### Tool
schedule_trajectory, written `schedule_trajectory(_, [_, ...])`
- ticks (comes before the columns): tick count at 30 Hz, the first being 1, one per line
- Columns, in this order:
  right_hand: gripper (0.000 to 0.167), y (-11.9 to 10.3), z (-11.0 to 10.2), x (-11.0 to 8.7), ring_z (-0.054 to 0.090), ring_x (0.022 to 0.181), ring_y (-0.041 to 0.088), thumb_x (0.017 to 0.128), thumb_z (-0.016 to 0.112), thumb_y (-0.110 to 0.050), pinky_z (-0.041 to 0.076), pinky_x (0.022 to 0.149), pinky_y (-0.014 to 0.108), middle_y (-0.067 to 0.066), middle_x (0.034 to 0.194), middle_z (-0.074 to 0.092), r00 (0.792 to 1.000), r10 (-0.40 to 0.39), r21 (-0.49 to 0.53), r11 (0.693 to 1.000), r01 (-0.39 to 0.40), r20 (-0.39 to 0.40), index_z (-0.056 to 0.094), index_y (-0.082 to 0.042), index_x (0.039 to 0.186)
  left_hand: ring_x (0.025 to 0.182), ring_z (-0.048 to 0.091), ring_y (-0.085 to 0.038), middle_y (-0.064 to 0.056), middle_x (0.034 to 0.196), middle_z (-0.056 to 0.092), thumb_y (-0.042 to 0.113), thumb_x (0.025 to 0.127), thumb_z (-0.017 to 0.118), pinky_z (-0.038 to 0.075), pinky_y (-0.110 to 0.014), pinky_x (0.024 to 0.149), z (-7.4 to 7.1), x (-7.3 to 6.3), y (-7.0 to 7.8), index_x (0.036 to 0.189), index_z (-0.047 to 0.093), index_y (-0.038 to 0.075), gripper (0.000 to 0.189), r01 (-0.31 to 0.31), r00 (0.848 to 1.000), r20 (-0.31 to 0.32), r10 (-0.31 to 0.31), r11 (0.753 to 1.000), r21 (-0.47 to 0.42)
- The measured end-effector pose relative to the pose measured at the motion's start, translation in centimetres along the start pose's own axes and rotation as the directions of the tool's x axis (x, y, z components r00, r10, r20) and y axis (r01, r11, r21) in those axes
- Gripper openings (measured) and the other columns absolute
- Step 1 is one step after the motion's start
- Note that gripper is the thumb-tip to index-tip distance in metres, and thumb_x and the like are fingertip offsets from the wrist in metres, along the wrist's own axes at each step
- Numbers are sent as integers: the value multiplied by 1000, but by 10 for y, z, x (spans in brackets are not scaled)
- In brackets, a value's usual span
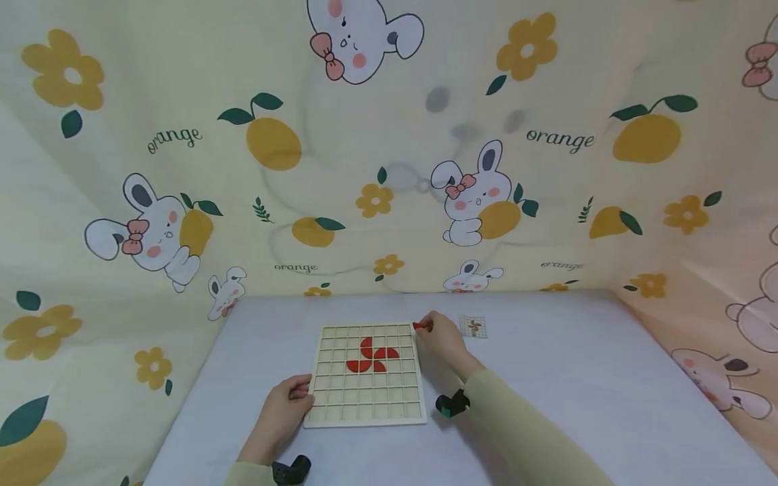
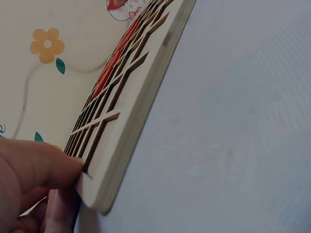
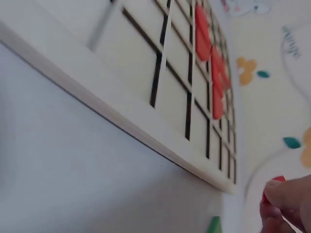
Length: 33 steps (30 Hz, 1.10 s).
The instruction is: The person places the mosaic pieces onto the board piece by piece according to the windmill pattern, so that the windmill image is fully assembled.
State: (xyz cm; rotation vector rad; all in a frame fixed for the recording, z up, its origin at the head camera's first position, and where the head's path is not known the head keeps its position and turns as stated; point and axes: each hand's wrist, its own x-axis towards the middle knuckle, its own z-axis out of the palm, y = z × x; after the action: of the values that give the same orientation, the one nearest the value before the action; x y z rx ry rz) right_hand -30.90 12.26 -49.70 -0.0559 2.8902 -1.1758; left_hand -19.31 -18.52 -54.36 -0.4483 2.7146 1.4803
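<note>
Lower centre: your left hand (image 1: 283,406) grips the board (image 1: 361,394); your right hand (image 1: 444,337) pinches a red piece (image 1: 418,325). Seat it flat, board steady.

Left grip (image 1: 282,406) holds grid board (image 1: 366,391) at 9 o'clock; right grip (image 1: 445,342) pinches red piece (image 1: 417,325), 1:30; card (image 1: 474,327), 2 o'clock.

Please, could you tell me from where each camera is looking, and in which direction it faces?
Head: on the head, facing forward and down at the grid board and patterned backdrop; left hand, right hand and sleeves show.
Left wrist: on that wrist, looking low along the grid board; left fingers show, lower left.
Right wrist: on that wrist, looking aslant across the grid board; right fingertips show, lower right, pinching a red piece.
Shared: both wrist views show the grid board, red shapes on it, and the patterned backdrop.
</note>
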Motion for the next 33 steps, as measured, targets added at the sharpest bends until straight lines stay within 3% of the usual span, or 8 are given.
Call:
schedule_trajectory(6, [9, 1, -1, -26, 52, 69, 17, 92, 65, -19, 43, 56, 29, 1, 85, 58, 997, -58, 88, 995, 53, 59, 59, -12, 94, 93, 53, -20, -7, 103, 58, 4, 83, 66, 48, -33, 78, -7, 1, -6, 129, 58, 1, 47, -1, 1000, -2, 1, 1000, 21])
schedule_trajectory(11, [10, 7, 3, -39, 54, 70, 18, 94, 63, -20, 47, 56, 31, 4, 85, 60, 990, -66, 160, 986, 46, 125, 58, -12, 96, 96, 52, -21, -9, 106, 56, 3, 84, 64, 47, -34, 80, -7, 3, -6, 131, 56, 2, 47, 23, 1000, 1, -23, 1000, 0])
schedule_trajectory(19, [10, 18, 6, -56, 54, 73, 19, 93, 63, -23, 45, 60, 33, 2, 84, 60, 988, -27, 147, 989, 4, 155, 58, -17, 99, 96, 52, -21, -9, 106, 56, 3, 84, 64, 47, -33, 80, 1, -1, -1, 130, 57, 3, 47, 32, 999, 5, -32, 999, -20])
schedule_trajectory(25, [13, 17, 11, -61, 53, 71, 18, 91, 67, -27, 44, 57, 31, 2, 81, 58, 985, -26, 127, 992, 4, 170, 60, -18, 96, 95, 52, -21, -9, 106, 56, 3, 83, 65, 47, -34, 79, 1, -4, 1, 130, 57, 2, 47, 16, 1000, 14, -16, 1000, -24])
schedule_trajectory(33, [21, 8, 23, -60, 55, 70, 16, 87, 71, -24, 46, 57, 30, 1, 80, 61, 974, -90, 200, 979, 48, 206, 57, -14, 99, 94, 53, -22, -9, 104, 57, 3, 82, 65, 48, -34, 80, 0, -5, 2, 129, 58, 1, 47, 2, 1000, 3, -2, 1000, -21])
